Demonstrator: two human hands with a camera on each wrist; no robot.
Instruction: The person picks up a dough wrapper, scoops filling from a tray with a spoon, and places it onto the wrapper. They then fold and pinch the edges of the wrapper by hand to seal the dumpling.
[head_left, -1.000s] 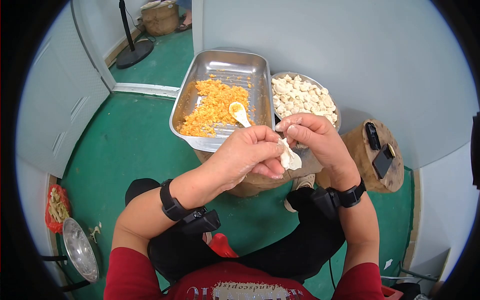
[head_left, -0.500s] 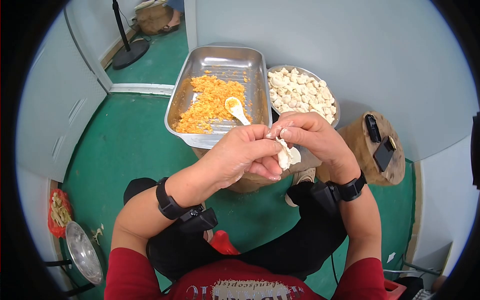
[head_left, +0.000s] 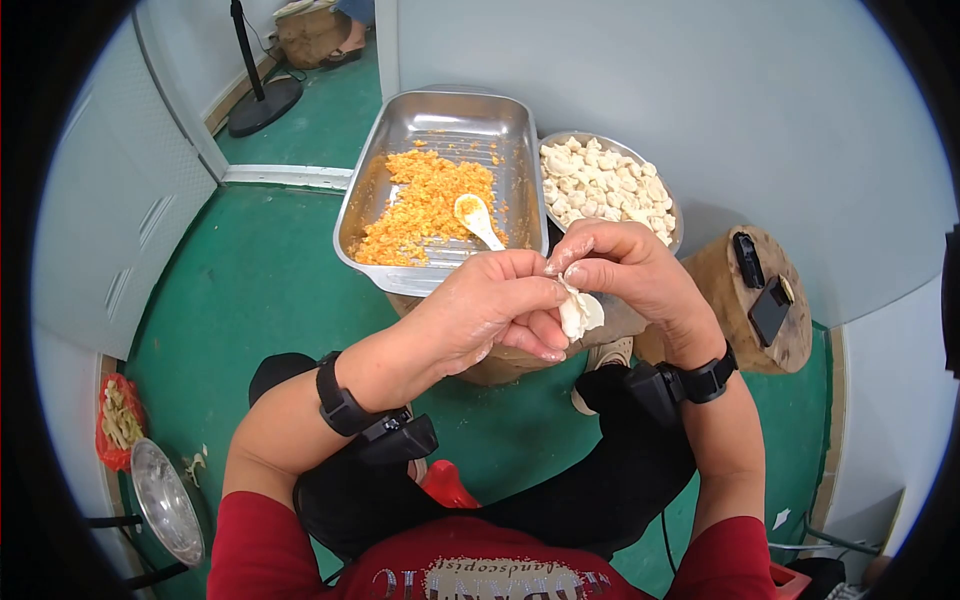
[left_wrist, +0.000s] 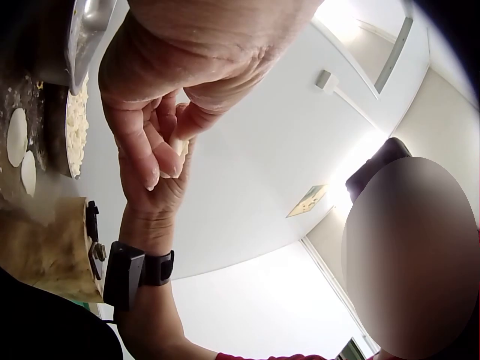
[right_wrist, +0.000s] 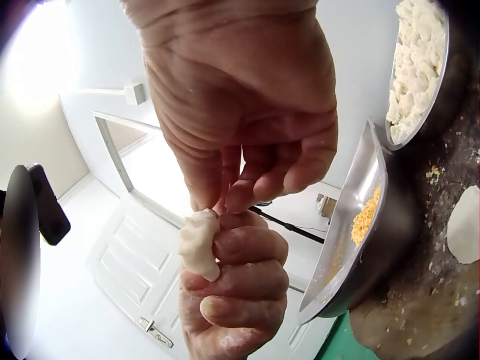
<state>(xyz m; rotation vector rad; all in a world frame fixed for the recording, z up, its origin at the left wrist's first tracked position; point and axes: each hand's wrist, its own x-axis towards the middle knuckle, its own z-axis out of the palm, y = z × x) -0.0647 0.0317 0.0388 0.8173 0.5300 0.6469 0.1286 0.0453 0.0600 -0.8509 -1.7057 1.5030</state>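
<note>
Two hands (head_left: 497, 303) (head_left: 630, 275) pinch one dumpling (head_left: 580, 314) near one spoon (head_left: 475, 214).

The left grip (left_wrist: 191, 64) pinches pale dough (left_wrist: 181, 146) while two white discs (left_wrist: 16, 138) lie near a bowl (left_wrist: 57, 131).

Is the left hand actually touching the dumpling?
Touching. The right wrist view shows it: the curled fingers of the left hand lie against the side of the dumpling, with no gap between them.

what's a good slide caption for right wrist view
Left hand holding folded dough, right hand at its upper end; pan of orange filling nearby
</note>
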